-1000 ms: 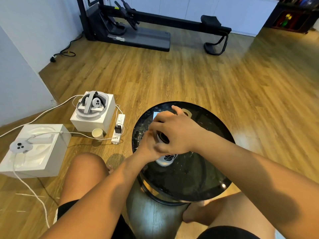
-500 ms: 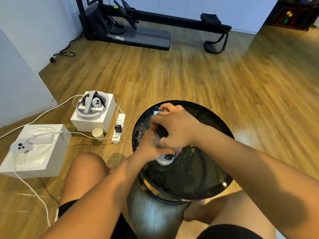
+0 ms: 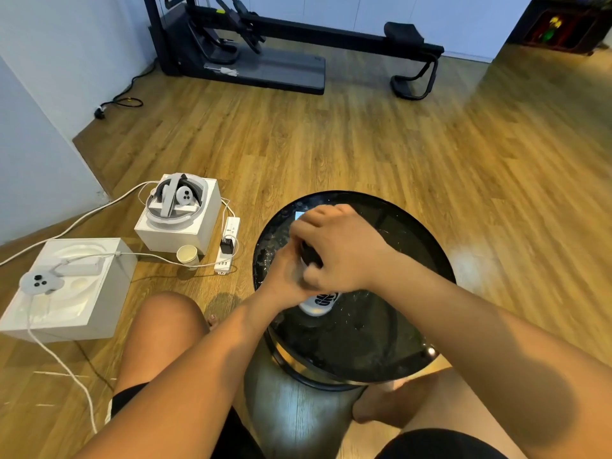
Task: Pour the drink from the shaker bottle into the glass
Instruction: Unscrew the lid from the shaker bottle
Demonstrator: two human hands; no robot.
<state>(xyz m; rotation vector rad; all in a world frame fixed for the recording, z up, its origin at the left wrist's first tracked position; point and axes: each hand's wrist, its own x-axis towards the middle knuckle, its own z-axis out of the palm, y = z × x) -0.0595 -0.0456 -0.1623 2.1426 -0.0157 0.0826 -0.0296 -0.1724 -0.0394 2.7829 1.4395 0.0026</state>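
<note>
A white shaker bottle (image 3: 319, 302) with a dark logo stands on the round black glass table (image 3: 427, 246). My left hand (image 3: 284, 276) grips the bottle's body from the left. My right hand (image 3: 341, 253) is curled over its black lid (image 3: 309, 258), covering most of the top. Only the bottle's lower part and a sliver of lid show between my hands. The glass is hidden behind my hands; I cannot see it.
Two white boxes (image 3: 63, 293) (image 3: 180, 217) with headset gear, cables, a power strip (image 3: 227, 245) and a paper cup (image 3: 188, 256) lie on the wooden floor to the left. My knees flank the table's base. An exercise machine (image 3: 265, 51) stands far back.
My right hand has turned on the lid, its fingers shifting round toward the left. The thumb no longer sticks up. The bottle and left hand stay in place.
</note>
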